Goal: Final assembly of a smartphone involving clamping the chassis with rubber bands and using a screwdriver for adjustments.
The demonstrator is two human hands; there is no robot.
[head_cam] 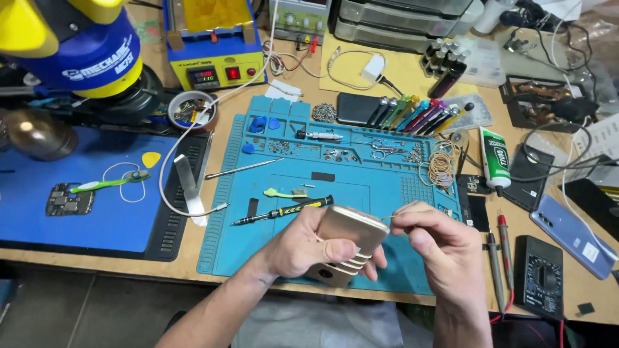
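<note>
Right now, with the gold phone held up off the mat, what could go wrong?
The gold phone is held above the blue mat only by the left hand; a slip could drop it. The right hand pinches a thin pin at its edge, which might bend or scratch. Loose screws nearby could scatter.

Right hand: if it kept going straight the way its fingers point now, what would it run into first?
The right hand pinches a thin tool aimed left, so it would likely meet the gold phone held by the left hand first; depth is unclear.
</note>
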